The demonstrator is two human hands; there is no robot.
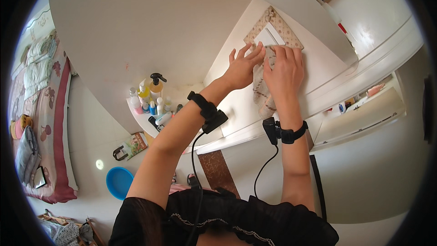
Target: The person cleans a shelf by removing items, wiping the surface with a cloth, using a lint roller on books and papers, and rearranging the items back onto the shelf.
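A white light switch on the wall has a beige patterned fabric surround with a small bow at its corner. My right hand holds a grey-beige cloth with brown markings against the wall at the surround's lower edge; the cloth hangs down below the fingers. Beside it, my left hand has its fingers spread, with the fingertips by the switch and the cloth's upper edge. Whether those fingertips touch the cloth or the switch is hard to tell. Both wrists wear black strapped devices with cables.
Bottles, including a black-topped spray bottle, stand on a white corner shelf at left. Below are a printed bag and a blue basin on the floor. A bed lies far left; an open compartment is at right.
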